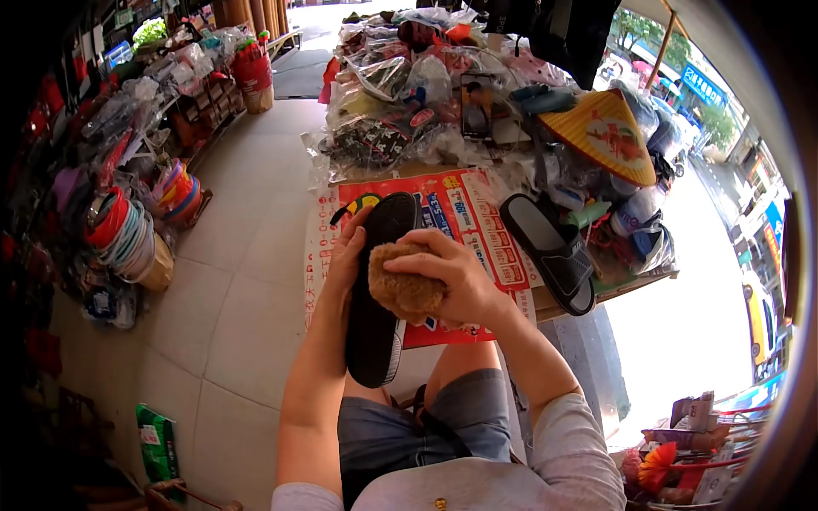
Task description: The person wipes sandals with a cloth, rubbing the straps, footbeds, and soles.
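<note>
My left hand [344, 257] is closed on the edge of a black slide sandal [372, 328], held tilted above my lap with its dark underside toward me and a pale ribbed side edge. My right hand [456, 277] grips a brown fuzzy pad [404, 283] over the middle of that sandal; the pad appears to touch it. A second slide sandal [552, 251], black with a grey footbed, lies on the right side of the table. Beneath my hands is a red printed sheet [464, 204], with a yellow, green and black item partly hidden behind the held sandal.
Plastic-wrapped goods [400, 94] pile up at the back of the table, around a propped phone [475, 106]. A yellow conical hat [601, 136] rests at the right. Baskets of goods [128, 230] line the left, and a green packet [158, 443] lies on the tiled floor.
</note>
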Tool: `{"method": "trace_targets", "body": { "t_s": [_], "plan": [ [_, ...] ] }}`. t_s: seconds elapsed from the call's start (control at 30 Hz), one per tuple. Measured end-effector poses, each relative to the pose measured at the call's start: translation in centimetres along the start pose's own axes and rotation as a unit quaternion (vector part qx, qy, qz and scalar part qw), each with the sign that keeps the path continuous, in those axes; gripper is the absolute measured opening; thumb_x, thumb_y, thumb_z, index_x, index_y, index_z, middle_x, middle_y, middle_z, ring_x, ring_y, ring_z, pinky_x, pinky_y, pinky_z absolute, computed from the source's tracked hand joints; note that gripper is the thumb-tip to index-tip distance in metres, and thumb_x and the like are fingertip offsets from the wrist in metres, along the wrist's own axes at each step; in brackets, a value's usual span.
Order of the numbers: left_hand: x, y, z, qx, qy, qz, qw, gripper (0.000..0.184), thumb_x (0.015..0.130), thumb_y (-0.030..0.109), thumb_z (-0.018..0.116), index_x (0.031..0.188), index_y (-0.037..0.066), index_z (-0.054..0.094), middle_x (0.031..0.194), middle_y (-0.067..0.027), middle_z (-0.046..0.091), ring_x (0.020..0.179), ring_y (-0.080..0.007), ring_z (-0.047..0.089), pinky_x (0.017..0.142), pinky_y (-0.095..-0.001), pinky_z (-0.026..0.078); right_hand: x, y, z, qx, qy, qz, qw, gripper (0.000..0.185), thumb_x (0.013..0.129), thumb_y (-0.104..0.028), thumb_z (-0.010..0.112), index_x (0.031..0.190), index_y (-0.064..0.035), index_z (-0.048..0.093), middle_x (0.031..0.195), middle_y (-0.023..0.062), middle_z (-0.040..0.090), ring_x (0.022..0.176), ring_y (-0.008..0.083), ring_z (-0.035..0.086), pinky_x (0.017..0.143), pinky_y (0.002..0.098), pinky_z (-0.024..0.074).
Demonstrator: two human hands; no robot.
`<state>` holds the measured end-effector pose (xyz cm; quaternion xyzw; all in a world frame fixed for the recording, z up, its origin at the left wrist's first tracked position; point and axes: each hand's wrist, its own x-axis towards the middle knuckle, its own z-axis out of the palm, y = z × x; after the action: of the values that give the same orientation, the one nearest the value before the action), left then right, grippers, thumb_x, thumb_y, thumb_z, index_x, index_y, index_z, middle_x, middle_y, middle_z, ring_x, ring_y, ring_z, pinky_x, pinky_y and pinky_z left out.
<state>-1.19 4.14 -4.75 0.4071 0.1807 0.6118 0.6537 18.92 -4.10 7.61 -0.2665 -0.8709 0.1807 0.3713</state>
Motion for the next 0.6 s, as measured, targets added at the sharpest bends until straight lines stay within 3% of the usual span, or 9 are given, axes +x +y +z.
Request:
{"method": "trace_targets", "body": {
  "t_s": [0.07, 0.23, 0.3, 0.4, 0.43, 0.6],
  "plan": [
    [-0.1, 0.1, -0.1, -0.022, -0.036, 0.0, 0.999, 0.05, 0.103, 0.029, 0.052, 0.146, 0.005, 0.043, 0.139, -0.0145, 0.055, 0.122, -0.0238, 0.058, 0.104, -0.0356, 0.048, 0.9, 2.0, -0.4, 0.0, 0.078, 0.012, 0.997, 0.053, 0.064, 0.001, 0.078, 0.114, -0.0137, 0.07, 0.123, 0.0109, 0.059, 0.113, 0.031, 0.062, 0.092, 0.0387, 0.0515],
    [0.2, -0.2, -0.1, -0.048, -0.028, -0.018, 0.998, 0.048, 0.104, 0.025, 0.051, 0.147, 0.006, 0.042, 0.137, -0.014, 0.057, 0.123, -0.023, 0.058, 0.105, -0.0362, 0.048, 3.5, 6.0, -1.6, -0.012, 0.172, 0.043, 0.984, 0.044, 0.07, 0.001, 0.074, 0.112, -0.0104, 0.07, 0.121, 0.0123, 0.061, 0.112, 0.0327, 0.061, 0.095, 0.0384, 0.0497],
    [0.3, -0.3, -0.5, -0.066, -0.051, -0.026, 0.996, 0.049, 0.104, 0.025, 0.051, 0.147, 0.006, 0.042, 0.138, -0.0132, 0.056, 0.124, -0.0228, 0.057, 0.106, -0.0363, 0.047, 4.1, 6.1, -2.0, -0.026, 0.268, 0.082, 0.96, 0.041, 0.072, 0.001, 0.074, 0.112, -0.007, 0.069, 0.119, 0.0134, 0.062, 0.114, 0.0305, 0.059, 0.1, 0.0367, 0.045],
    [-0.1, -0.2, -0.1, -0.077, -0.039, -0.036, 0.996, 0.05, 0.102, 0.026, 0.054, 0.147, 0.006, 0.042, 0.14, -0.0124, 0.055, 0.125, -0.0227, 0.057, 0.106, -0.0361, 0.047, 3.3, 3.6, -2.1, 0.009, 0.214, 0.0, 0.977, 0.044, 0.071, 0.001, 0.074, 0.114, -0.0087, 0.069, 0.123, 0.0128, 0.06, 0.117, 0.032, 0.058, 0.098, 0.0373, 0.0473],
    [-0.5, 0.2, 0.3, -0.077, -0.034, -0.038, 0.996, 0.05, 0.102, 0.026, 0.054, 0.147, 0.006, 0.042, 0.14, -0.0124, 0.055, 0.125, -0.0227, 0.057, 0.106, -0.0361, 0.047, 3.2, 2.3, -2.0, 0.017, 0.152, -0.023, 0.988, 0.045, 0.071, 0.0, 0.075, 0.115, -0.0093, 0.069, 0.122, 0.0125, 0.06, 0.117, 0.0321, 0.058, 0.099, 0.0375, 0.0468],
    [-1.1, 0.7, 1.0, -0.078, -0.049, -0.076, 0.993, 0.053, 0.101, 0.027, 0.055, 0.147, 0.006, 0.041, 0.141, -0.0119, 0.054, 0.123, -0.0228, 0.058, 0.104, -0.0362, 0.049, 4.2, 4.6, -1.8, -0.02, 0.188, 0.02, 0.982, 0.045, 0.071, 0.0, 0.076, 0.114, -0.0091, 0.069, 0.121, 0.0129, 0.06, 0.114, 0.032, 0.059, 0.098, 0.0379, 0.0472]
  ]
}}
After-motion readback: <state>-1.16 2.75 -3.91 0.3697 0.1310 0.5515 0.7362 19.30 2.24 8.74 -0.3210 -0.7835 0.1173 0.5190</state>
